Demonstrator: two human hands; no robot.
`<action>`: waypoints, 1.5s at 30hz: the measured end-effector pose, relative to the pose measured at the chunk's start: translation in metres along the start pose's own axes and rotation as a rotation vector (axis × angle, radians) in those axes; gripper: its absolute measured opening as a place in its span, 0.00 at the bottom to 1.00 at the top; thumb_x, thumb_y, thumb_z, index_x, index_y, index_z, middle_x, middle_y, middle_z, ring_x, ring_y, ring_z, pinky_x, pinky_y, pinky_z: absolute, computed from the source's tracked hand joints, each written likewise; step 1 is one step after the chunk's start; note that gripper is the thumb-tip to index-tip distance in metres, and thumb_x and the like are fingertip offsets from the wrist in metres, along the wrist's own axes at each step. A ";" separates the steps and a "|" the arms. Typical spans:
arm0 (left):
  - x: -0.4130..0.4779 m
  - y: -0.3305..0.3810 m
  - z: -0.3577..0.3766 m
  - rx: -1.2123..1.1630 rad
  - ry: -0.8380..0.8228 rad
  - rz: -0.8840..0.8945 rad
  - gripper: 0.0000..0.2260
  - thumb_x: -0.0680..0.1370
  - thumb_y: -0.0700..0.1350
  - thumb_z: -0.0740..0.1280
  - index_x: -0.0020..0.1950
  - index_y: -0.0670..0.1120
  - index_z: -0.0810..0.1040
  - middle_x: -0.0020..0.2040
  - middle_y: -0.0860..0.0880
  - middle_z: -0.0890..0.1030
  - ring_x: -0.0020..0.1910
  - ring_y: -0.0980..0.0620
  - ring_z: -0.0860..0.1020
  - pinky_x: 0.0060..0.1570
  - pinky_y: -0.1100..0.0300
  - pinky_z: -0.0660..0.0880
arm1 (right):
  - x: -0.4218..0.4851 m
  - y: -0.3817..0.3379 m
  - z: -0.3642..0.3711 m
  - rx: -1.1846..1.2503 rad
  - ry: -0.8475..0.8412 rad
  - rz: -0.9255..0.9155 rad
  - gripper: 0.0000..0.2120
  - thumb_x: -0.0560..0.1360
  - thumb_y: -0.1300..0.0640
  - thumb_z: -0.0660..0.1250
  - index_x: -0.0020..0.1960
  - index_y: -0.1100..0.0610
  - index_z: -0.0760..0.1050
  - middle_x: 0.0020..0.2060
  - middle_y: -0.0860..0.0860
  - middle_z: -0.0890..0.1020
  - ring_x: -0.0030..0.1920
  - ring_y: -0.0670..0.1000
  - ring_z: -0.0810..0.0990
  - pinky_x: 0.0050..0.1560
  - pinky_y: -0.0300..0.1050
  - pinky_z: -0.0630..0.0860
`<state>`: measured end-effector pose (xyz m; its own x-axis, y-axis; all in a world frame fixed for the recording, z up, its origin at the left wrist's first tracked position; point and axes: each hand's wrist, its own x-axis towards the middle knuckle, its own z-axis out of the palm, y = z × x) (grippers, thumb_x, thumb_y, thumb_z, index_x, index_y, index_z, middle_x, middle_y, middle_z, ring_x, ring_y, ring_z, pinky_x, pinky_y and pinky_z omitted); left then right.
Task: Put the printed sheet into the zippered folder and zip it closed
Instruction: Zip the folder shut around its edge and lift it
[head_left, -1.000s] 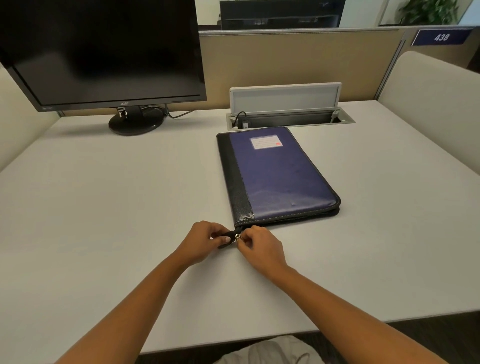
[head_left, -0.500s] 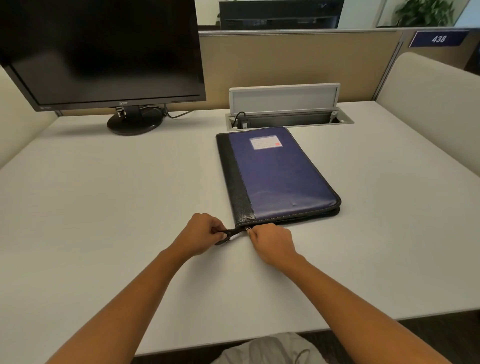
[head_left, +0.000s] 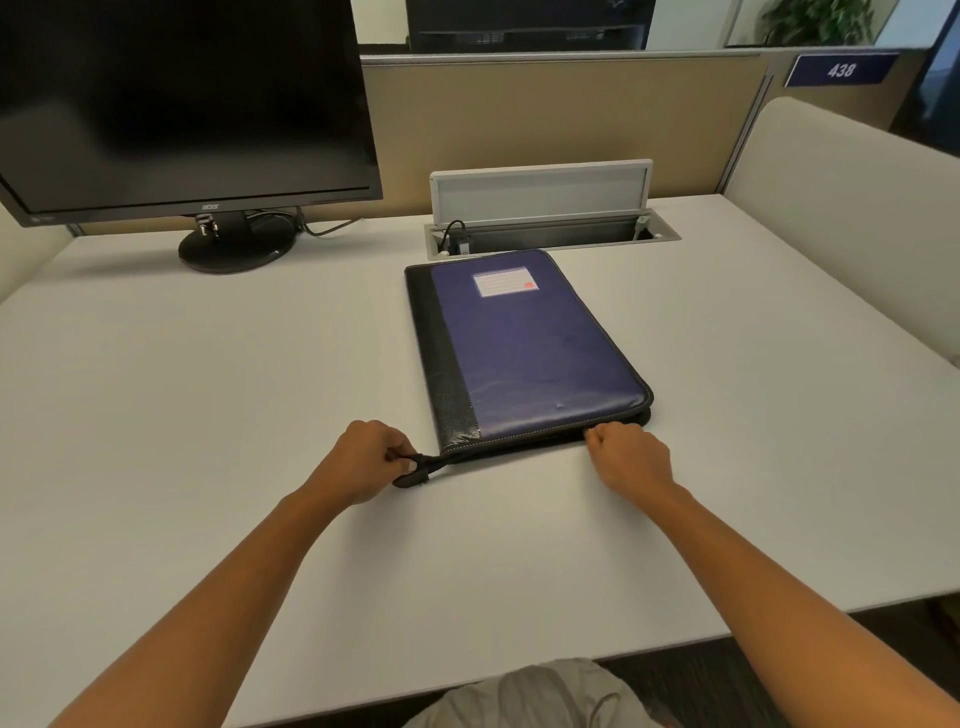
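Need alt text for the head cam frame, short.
Two bare hands work a closed purple-and-black zippered folder on a white desk: left hand grips its black strap, right hand pinches at the near edge.

White desk (head_left: 208, 389), tan partition (head_left: 545, 114), dark monitor (head_left: 182, 104), open cable tray (head_left: 550, 236).

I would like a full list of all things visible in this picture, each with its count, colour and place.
folder: 1, blue with black spine, centre of desk, lying flat
label: 1, white, far end of folder cover
strap: 1, black, at folder's near left corner
monitor: 1, black, far left
cable box: 1, grey, lid raised, behind folder
sign: 1, blue, reads 438, far right
desk: 1, white
left hand: grip on strap
right hand: fist at folder's near edge
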<state>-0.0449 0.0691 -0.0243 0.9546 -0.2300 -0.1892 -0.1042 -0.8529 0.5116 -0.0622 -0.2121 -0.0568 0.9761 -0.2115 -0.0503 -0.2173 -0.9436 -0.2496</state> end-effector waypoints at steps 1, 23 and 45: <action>0.000 0.001 -0.001 0.020 -0.008 -0.007 0.07 0.75 0.39 0.67 0.50 0.43 0.83 0.38 0.48 0.78 0.36 0.54 0.73 0.33 0.68 0.66 | 0.001 0.002 -0.001 0.004 -0.007 -0.007 0.19 0.80 0.53 0.50 0.51 0.60 0.76 0.50 0.58 0.81 0.50 0.59 0.79 0.46 0.46 0.70; 0.038 0.083 0.060 0.528 -0.031 0.145 0.30 0.81 0.56 0.51 0.76 0.42 0.47 0.77 0.42 0.50 0.77 0.43 0.48 0.74 0.51 0.48 | -0.005 0.007 0.005 0.064 0.013 -0.127 0.18 0.81 0.53 0.50 0.48 0.61 0.75 0.46 0.57 0.82 0.46 0.57 0.79 0.41 0.42 0.65; 0.042 0.058 0.048 0.728 -0.096 0.259 0.29 0.81 0.55 0.47 0.76 0.40 0.45 0.77 0.40 0.51 0.76 0.43 0.52 0.74 0.53 0.52 | 0.008 0.062 -0.013 0.006 -0.019 -0.024 0.15 0.81 0.53 0.50 0.38 0.57 0.67 0.38 0.57 0.77 0.36 0.55 0.71 0.33 0.44 0.61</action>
<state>-0.0242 -0.0129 -0.0427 0.8498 -0.4756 -0.2272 -0.5095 -0.8516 -0.1232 -0.0676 -0.2754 -0.0602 0.9810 -0.1837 -0.0622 -0.1936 -0.9468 -0.2570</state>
